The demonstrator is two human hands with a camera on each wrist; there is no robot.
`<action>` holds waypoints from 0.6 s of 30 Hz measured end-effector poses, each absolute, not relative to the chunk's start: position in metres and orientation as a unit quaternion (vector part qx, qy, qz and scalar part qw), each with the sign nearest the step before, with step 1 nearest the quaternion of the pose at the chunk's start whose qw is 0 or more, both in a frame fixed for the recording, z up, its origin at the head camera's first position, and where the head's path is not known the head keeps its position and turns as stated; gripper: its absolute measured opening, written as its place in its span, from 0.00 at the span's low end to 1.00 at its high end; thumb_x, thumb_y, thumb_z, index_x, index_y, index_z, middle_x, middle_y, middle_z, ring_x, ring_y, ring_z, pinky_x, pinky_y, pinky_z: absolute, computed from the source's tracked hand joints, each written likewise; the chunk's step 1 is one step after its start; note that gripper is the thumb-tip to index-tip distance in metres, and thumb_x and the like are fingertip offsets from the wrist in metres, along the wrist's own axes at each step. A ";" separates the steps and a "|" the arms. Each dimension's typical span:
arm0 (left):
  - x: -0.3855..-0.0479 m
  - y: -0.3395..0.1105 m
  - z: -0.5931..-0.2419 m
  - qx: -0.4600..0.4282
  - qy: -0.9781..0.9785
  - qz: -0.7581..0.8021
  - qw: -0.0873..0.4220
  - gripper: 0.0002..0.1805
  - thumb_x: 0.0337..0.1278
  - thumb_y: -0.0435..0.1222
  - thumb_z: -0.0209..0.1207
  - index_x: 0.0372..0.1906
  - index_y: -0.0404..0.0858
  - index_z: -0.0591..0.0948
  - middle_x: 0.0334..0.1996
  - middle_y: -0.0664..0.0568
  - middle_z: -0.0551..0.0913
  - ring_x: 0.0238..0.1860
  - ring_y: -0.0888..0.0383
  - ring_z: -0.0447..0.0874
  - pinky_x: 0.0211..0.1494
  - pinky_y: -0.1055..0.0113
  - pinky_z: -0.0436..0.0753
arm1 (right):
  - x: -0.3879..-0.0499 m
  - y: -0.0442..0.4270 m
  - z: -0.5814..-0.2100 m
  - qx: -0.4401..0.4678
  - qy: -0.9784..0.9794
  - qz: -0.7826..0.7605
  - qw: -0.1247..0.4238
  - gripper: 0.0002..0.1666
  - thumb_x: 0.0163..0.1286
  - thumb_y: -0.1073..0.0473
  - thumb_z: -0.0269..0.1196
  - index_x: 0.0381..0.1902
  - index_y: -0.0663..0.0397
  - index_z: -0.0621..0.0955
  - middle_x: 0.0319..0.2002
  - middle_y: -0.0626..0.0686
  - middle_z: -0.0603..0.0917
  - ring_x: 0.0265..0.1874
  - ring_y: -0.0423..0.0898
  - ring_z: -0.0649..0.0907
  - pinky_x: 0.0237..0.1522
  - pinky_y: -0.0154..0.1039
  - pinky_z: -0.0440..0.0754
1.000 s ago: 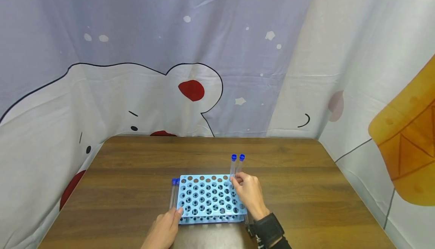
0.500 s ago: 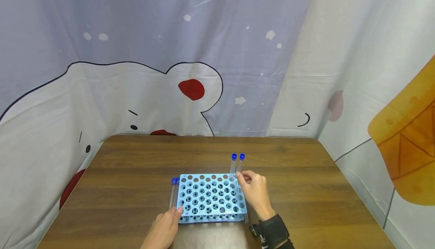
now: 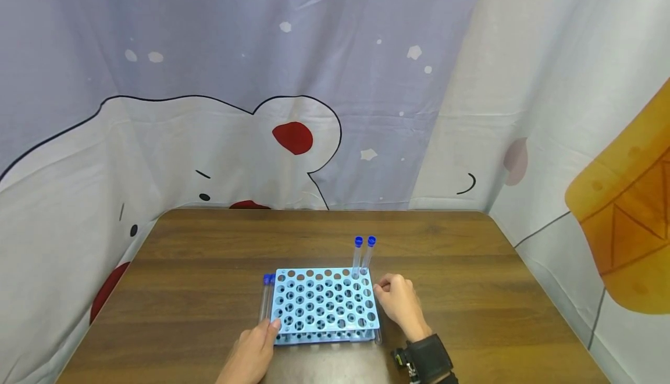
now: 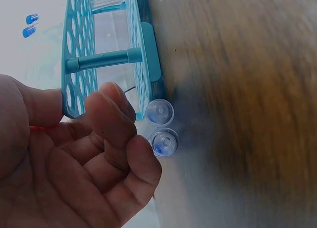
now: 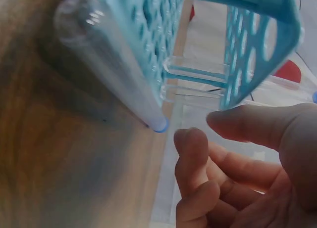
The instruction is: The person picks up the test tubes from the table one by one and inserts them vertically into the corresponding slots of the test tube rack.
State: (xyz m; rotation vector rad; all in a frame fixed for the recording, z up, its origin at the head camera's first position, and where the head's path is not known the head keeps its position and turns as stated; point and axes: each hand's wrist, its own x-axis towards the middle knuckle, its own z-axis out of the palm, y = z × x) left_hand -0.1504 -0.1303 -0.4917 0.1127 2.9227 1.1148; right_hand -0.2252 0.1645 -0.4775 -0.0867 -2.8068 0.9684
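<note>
A light blue test tube rack [image 3: 325, 299] stands on the table, and my left hand [image 3: 250, 349] grips its near left corner, thumb on the top plate's edge. Two blue-capped test tubes [image 3: 358, 256] stand in the far right holes, slightly tilted. Just off the rack's right side is my right hand [image 3: 400, 305], its fingers loosely bent and holding nothing. Below that hand, a blue-capped tube [image 5: 111, 69] lies along the rack's right side. Two more capped tubes [image 3: 265, 299] lie at the left side; their round bottoms [image 4: 159, 113] show beside my left fingers.
The brown wooden table [image 3: 209, 256] extends around the rack on all sides. A patterned curtain [image 3: 235, 157] hangs behind it and along both sides. A black strap [image 3: 430, 358] is on my right wrist.
My right hand has let go of the standing test tube and moved right and toward me, off the rack. The two tubes stay in their holes. My left hand stays on the corner.
</note>
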 end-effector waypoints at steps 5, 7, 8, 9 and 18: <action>-0.151 -0.131 -0.492 0.037 0.934 0.354 0.008 0.20 0.68 0.47 0.43 0.24 0.40 0.70 0.19 0.51 0.71 0.22 0.55 0.70 0.27 0.57 0.69 | -0.226 0.165 -0.483 -0.027 -0.949 0.308 0.062 0.04 0.56 0.59 0.63 0.27 0.54 0.82 0.22 0.46 0.81 0.20 0.40 0.76 0.22 0.38 0.71; -0.151 -0.131 -0.493 0.038 0.935 0.353 0.009 0.20 0.68 0.47 0.43 0.24 0.40 0.70 0.19 0.51 0.71 0.22 0.55 0.69 0.27 0.57 0.69 | -0.226 0.166 -0.485 -0.025 -0.951 0.302 0.057 0.04 0.56 0.59 0.63 0.26 0.53 0.82 0.22 0.46 0.81 0.20 0.40 0.76 0.22 0.38 0.70; -0.151 -0.131 -0.493 0.038 0.935 0.353 0.008 0.20 0.68 0.47 0.43 0.24 0.40 0.70 0.19 0.51 0.71 0.22 0.55 0.69 0.27 0.57 0.69 | -0.226 0.166 -0.486 -0.023 -0.952 0.300 0.056 0.04 0.56 0.59 0.64 0.25 0.53 0.82 0.22 0.46 0.80 0.20 0.41 0.75 0.21 0.38 0.70; -0.151 -0.131 -0.493 0.039 0.935 0.352 0.009 0.20 0.68 0.47 0.43 0.24 0.40 0.70 0.19 0.51 0.71 0.22 0.55 0.69 0.27 0.57 0.69 | -0.226 0.166 -0.487 -0.022 -0.953 0.298 0.053 0.04 0.56 0.59 0.64 0.25 0.53 0.82 0.22 0.47 0.80 0.20 0.41 0.75 0.21 0.38 0.70; -0.151 -0.131 -0.493 0.048 0.934 0.353 0.002 0.20 0.69 0.47 0.42 0.23 0.40 0.70 0.18 0.51 0.70 0.21 0.55 0.69 0.26 0.57 0.69 | -0.227 0.165 -0.495 -0.019 -0.954 0.298 0.027 0.05 0.56 0.60 0.63 0.25 0.56 0.81 0.20 0.47 0.78 0.19 0.43 0.74 0.21 0.38 0.69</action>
